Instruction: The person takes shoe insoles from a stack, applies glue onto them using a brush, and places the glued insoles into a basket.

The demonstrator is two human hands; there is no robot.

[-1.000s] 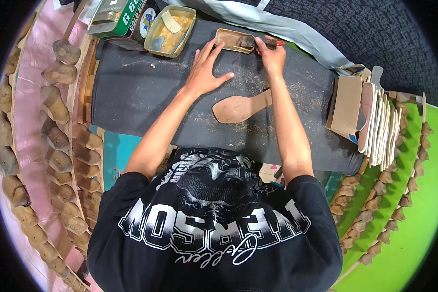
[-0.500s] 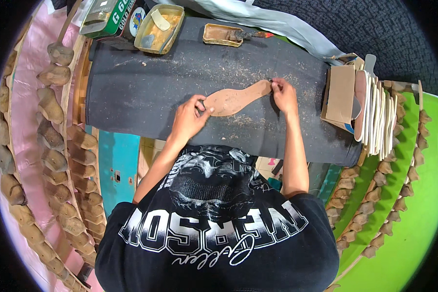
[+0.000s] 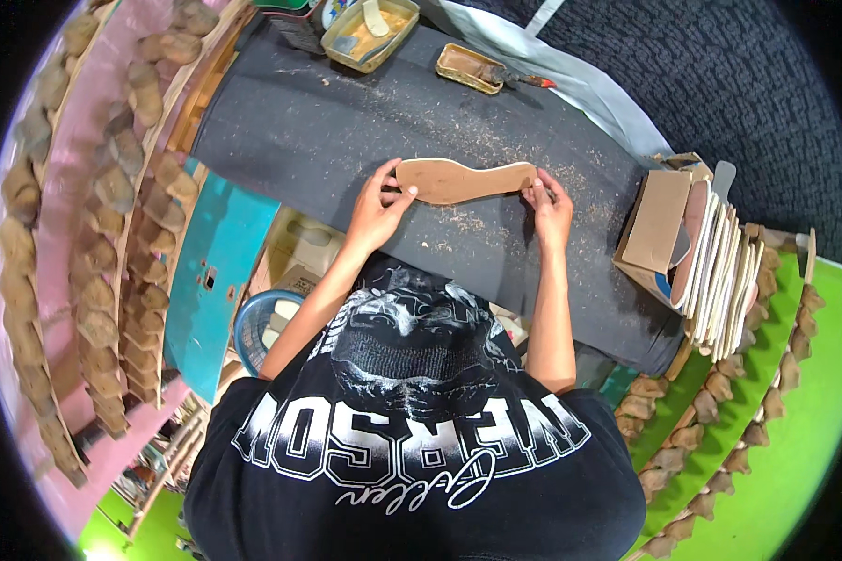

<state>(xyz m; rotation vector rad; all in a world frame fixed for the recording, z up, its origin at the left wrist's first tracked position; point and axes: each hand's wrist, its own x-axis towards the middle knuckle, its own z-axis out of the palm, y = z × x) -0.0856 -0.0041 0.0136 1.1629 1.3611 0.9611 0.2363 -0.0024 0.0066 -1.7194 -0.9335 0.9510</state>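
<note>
Between my two hands a tan shoe insole [image 3: 463, 180] is held lengthwise above the dark cloth, its wide end at the left. A pale strip shows along its far edge, so it looks tilted. My left hand [image 3: 381, 208] is closed on the wide end, thumb on the brown face and fingers partly behind it. At the narrow end, my right hand [image 3: 549, 208] pinches the insole with thumb and fingers. The dark cloth-covered table [image 3: 299, 112] below is strewn with small shavings.
At the far side are a tub [image 3: 404, 47] of yellowish paste, a small tray [image 3: 468, 65] and a brush [image 3: 531, 80]. A cardboard box [image 3: 647, 220] stands right, beside stacked insoles [image 3: 716, 280]. Racks of shoe lasts [image 3: 98, 309] flank the table. A blue basket [image 3: 253, 327] sits lower left.
The view has turned, so the table slants down to the right. The insole has swung nearly level across the view and tipped, showing its pale far edge. Both hands keep hold of it.
</note>
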